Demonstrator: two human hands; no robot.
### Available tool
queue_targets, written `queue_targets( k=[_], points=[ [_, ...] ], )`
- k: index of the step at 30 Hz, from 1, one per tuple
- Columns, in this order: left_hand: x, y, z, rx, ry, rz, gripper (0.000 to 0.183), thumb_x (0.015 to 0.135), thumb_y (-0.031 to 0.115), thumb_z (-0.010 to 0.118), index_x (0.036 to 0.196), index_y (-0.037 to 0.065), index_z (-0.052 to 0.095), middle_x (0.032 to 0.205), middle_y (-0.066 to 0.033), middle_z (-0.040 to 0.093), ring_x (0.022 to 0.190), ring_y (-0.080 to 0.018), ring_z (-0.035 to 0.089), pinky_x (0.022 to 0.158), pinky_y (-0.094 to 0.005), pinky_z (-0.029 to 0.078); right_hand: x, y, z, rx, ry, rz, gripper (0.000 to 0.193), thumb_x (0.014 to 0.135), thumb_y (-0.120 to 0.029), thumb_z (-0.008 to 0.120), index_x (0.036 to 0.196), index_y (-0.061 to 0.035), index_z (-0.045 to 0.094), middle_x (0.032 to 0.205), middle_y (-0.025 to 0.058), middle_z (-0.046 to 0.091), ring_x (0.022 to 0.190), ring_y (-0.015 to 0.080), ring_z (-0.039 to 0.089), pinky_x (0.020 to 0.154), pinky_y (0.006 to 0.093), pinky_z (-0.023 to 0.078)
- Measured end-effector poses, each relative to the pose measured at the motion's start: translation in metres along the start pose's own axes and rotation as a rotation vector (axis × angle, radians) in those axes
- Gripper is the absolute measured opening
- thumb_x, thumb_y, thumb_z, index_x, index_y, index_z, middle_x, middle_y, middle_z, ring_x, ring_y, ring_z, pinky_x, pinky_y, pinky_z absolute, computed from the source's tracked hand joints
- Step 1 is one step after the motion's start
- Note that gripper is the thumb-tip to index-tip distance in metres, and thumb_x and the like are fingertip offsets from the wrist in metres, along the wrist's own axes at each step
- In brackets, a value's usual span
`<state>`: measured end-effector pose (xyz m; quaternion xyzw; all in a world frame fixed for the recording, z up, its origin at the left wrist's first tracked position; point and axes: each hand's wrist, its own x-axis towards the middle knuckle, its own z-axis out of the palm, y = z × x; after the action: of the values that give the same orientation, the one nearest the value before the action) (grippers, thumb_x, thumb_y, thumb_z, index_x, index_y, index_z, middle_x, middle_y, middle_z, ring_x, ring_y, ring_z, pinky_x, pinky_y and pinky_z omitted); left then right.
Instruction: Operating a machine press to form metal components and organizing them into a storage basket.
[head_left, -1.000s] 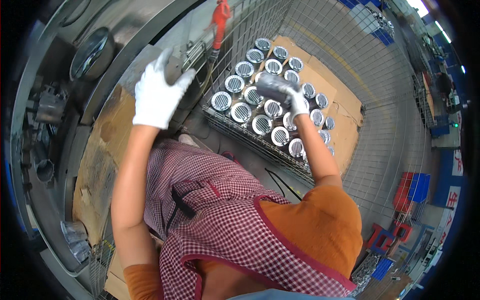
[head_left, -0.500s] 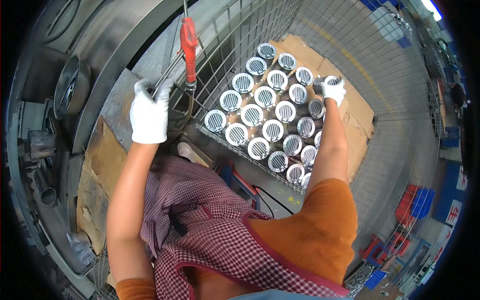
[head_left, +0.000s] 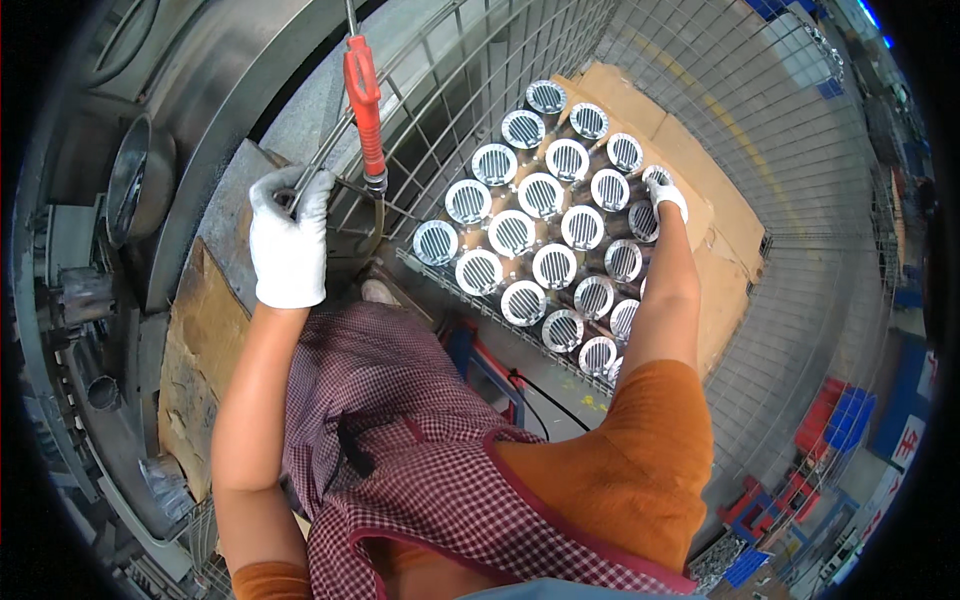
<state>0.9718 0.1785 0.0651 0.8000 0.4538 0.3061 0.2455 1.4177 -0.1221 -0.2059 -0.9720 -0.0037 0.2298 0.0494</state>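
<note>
My left hand, in a white glove, is closed around the top wire rim of a large wire mesh cage. My right hand, also gloved in white, reaches into the cage with its fingers curled on the end of a metal cylinder, whose body is mostly hidden. That cylinder stands at the outer right of several upright cylinders with shiny, round slotted ends, such as a nearby cylinder. They stand close together in slanting rows on brown cardboard.
A red air gun hangs by the cage rim, just beyond my left hand. To the left are a metal bowl and a stained cardboard sheet on the bench. Red bins and a blue bin stand far right.
My right hand has gone lower onto the cylinder's end, beside the neighbouring cylinders. My left hand stays on the cage rim. The view has shifted slightly.
</note>
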Motion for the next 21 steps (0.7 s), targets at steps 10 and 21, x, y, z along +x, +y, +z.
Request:
queue_targets(
  k=[10, 21],
  points=[
    [0.013, 0.002, -0.015, 0.262, -0.304, 0.108, 0.047, 0.094, 0.045, 0.044, 0.108, 0.004, 0.062, 0.093, -0.0250, 0.064, 0.082, -0.0386, 0.065, 0.070, -0.0468, 0.052, -0.186, -0.165, -0.056, 0.644, 0.789, -0.887, 0.054, 0.087, -0.027, 0.065, 0.132, 0.0000, 0.050, 0.131, 0.0227, 0.053, 0.121, 0.0365, 0.051, 0.104, 0.0423, 0.037],
    [-0.040, -0.067, -0.067, 0.016, -0.029, 0.315, 0.034, 0.084, 0.038, 0.058, 0.104, 0.012, 0.066, 0.094, -0.0182, 0.066, 0.087, -0.0362, 0.065, 0.075, -0.0466, 0.051, -0.440, -0.315, -0.055, 0.674, 0.328, -1.801, 0.035, 0.092, -0.024, 0.059, 0.120, -0.0025, 0.061, 0.112, 0.0141, 0.066, 0.092, 0.0276, 0.063, 0.080, 0.0380, 0.048]
  ],
)
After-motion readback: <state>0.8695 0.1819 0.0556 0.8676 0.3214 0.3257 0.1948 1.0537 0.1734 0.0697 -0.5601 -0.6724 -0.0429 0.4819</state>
